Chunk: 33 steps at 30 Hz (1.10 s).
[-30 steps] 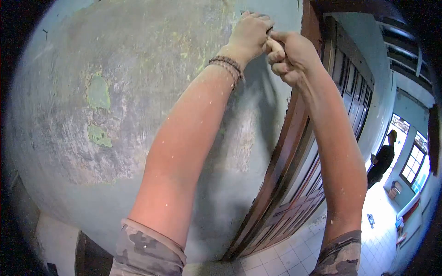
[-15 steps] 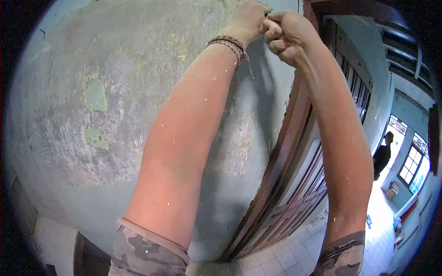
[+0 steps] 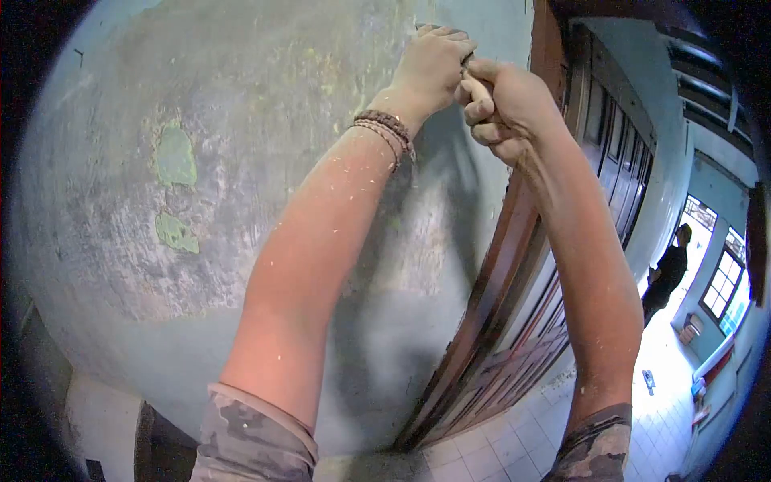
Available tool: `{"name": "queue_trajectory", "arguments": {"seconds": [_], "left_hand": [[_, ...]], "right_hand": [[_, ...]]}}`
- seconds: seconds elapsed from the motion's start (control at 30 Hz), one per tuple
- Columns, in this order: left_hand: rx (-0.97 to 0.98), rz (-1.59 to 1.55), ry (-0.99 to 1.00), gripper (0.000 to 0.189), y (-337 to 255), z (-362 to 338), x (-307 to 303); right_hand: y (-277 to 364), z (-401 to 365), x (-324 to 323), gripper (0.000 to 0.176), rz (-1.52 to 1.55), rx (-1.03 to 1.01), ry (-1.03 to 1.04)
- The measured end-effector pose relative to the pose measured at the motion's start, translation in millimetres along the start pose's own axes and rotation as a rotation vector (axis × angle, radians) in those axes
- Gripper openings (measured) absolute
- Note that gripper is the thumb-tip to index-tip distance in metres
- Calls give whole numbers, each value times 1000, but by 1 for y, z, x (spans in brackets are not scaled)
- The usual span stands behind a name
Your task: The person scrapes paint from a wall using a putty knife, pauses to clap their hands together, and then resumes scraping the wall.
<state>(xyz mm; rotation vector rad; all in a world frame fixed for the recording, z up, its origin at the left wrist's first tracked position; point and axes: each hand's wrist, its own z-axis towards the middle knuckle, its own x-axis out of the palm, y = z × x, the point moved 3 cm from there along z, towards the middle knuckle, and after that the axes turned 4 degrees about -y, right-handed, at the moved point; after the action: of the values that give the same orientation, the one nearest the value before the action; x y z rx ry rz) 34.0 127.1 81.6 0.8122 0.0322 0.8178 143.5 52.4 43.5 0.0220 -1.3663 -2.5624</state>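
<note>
Item 1. Left hand [image 3: 430, 64]: raised high and laid against the wall [image 3: 241, 161], fingers bent and bunched together. Whether something is clamped under them or they are only pressed to the plaster cannot be told. Braided bracelets [image 3: 385, 128] are worn at the wrist just below the hand.

Item 2. Right hand [image 3: 502, 100]: clenched into a fist, touching the left hand on its right side. It is closed around a small tool [image 3: 467, 58], of which only a dark sliver is seen between the two hands, against the wall; its kind cannot be told.

Item 3. Wall: grey-blue, worn and scraped. Green patches [image 3: 173, 157] are found well to the left of the left hand and lower down.

Item 4. Forearms: both are dusted with pale flecks. Camouflage sleeves [image 3: 249, 438] are pushed up near the elbows, far below the hands.

Item 5. Door frame [image 3: 498, 265]: dark red-brown wood, set just right of the right hand and running down below it. A panelled door [image 3: 618, 161] is seen further to the right.

Item 6. Tiled floor [image 3: 498, 450]: pale, far below both hands.

Item 7. Another person [image 3: 666, 277]: dark-clothed, standing well apart to the right of the right hand, near a bright window [image 3: 723, 281].
</note>
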Motion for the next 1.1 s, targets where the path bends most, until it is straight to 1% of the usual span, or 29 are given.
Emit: {"name": "queue_trajectory", "arguments": {"seconds": [0.07, 0.1, 0.13, 0.2, 0.23, 0.27, 0.33, 0.37, 0.4, 0.47, 0.5, 0.53, 0.6, 0.63, 0.67, 0.73, 0.77, 0.8, 0.87, 0.9, 0.93, 1.0, 1.07, 1.1], "left_hand": [[-227, -45, 190, 24, 20, 13, 7], [-174, 17, 179, 24, 25, 23, 8], [-175, 13, 176, 24, 26, 29, 8], [-249, 73, 327, 22, 14, 18, 6], [-199, -12, 191, 21, 12, 7, 7], [-198, -15, 189, 21, 10, 1, 12], [-47, -30, 1, 21, 12, 5, 13], [-64, -23, 118, 24, 25, 14, 16], [-62, -24, 112, 24, 32, 21, 18], [-275, 90, 375, 27, 39, 33, 18], [-256, 146, 418, 27, 30, 31, 16], [-259, 140, 425, 27, 19, 20, 15], [-92, 91, 149, 23, 2, 0, 9], [-70, 109, 211, 23, 2, 0, 12], [-59, 122, 200, 23, 11, 10, 12], [-213, 47, 305, 27, 27, 23, 17], [-179, 75, 258, 28, 31, 33, 16], [-181, 75, 252, 28, 30, 35, 15], [-179, 131, 322, 29, 17, 27, 10], [-195, 170, 346, 32, -1, 10, 6], [-197, 169, 350, 32, -9, 0, 4], [-107, 150, 190, 34, -15, -10, 6], [-135, 137, 209, 33, -2, 9, 2], [-243, 164, 363, 24, 6, 23, 2]], "right_hand": [[23, 12, 6, 16, -8, -75, 6], [34, 17, 9, 17, -46, -94, 42], [39, 20, 8, 17, -49, -95, 37], [28, 15, 4, 18, -37, -40, 21], [18, 7, 2, 17, -68, -48, 44], [12, 4, 0, 17, -69, -49, 41], [12, 8, -1, 16, 24, 16, 31], [21, 19, 1, 15, 46, 14, 64], [30, 28, 1, 15, 43, 9, 62], [43, 30, 5, 16, 41, -26, 72], [38, 30, 3, 17, 35, -28, 77], [27, 24, -2, 17, 39, -20, 72], [6, 10, -12, 18, -11, 32, 71], [0, 9, -12, 18, 26, 38, 78], [10, 16, -8, 18, 23, 20, 88], [28, 32, -4, 18, 1, -2, 54], [40, 37, 0, 18, 22, 2, 70], [43, 38, -3, 18, 17, -1, 70], [32, 30, -7, 19, 25, 80, 183], [14, 17, -15, 19, -66, 39, 93], [3, 4, -15, 19, -65, 43, 92], [-4, -6, -14, 17, 1, 97, 6], [13, 15, -11, 15, -22, 93, 33], [23, 25, -7, 15, -7, 58, 65]]}}
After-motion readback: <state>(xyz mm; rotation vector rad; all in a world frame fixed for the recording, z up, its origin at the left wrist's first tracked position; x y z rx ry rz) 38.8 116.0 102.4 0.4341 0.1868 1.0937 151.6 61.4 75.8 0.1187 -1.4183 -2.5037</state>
